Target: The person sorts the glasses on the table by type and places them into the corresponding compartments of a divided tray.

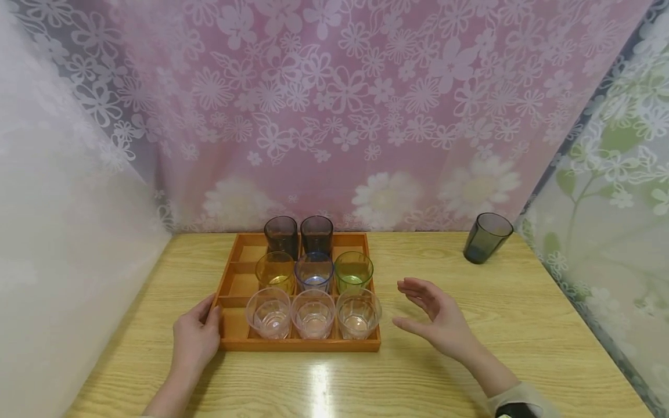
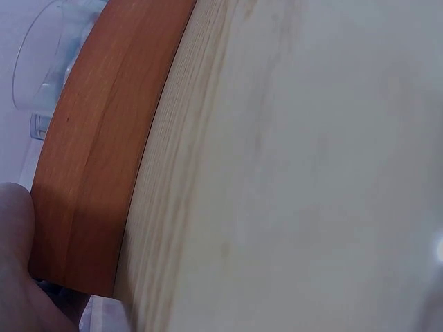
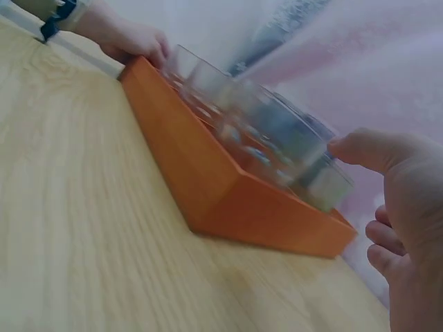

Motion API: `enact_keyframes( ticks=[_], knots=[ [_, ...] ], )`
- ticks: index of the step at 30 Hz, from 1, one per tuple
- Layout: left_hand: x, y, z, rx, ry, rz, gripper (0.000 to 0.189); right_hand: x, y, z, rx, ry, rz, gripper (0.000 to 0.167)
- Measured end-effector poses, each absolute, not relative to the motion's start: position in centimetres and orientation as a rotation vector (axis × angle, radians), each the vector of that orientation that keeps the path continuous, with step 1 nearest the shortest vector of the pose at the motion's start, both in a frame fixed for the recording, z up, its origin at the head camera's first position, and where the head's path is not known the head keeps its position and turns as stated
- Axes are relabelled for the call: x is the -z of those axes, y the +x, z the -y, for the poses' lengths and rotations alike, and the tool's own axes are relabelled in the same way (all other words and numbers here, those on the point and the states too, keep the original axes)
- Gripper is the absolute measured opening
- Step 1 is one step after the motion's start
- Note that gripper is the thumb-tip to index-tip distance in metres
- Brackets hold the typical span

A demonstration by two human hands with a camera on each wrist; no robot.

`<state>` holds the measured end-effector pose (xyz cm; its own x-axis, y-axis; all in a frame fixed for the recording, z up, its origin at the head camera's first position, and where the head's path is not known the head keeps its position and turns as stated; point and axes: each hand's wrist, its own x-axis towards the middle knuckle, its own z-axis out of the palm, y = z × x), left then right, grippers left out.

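A wooden divided tray (image 1: 300, 346) lies on the table, and my left hand (image 1: 195, 337) grips its left side near the front corner, thumb at the rim. Three clear glasses (image 1: 313, 316) fill part of its front row. Behind them stand a yellow glass (image 1: 274, 273), a blue glass (image 1: 315, 271) and a green glass (image 1: 354, 271). Two dark grey glasses (image 1: 316, 238) occupy the back row. Just right of the tray, my right hand (image 1: 441, 322) hovers with fingers parted from the thumb, holding nothing; the right wrist view shows it beside the glasses.
Another dark grey glass (image 1: 486, 238) is apart from the tray, at the table's back right. The wood-grain table (image 1: 543, 325) is bounded by a pink flowered curtain (image 1: 334, 116) behind, a white sheet (image 1: 73, 203) at left and a flowered one (image 1: 617, 203) at right.
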<state>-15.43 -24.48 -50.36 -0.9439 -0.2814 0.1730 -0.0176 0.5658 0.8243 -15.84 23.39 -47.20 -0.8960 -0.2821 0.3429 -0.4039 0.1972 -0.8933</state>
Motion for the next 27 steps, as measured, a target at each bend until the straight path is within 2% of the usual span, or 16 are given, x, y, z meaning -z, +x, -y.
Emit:
enact_keyframes(
  ticks=[15,27],
  knots=[
    [50.2,-15.4,24.3,1.327,0.252,2.506,0.038,47.2,-17.1,-28.4,-1.67,0.41,2.357,0.064],
    [50.3,-15.4,24.4,1.334,0.263,2.507,0.038,47.0,-17.3,-29.5,-1.625,0.332,2.358,0.063]
  ],
)
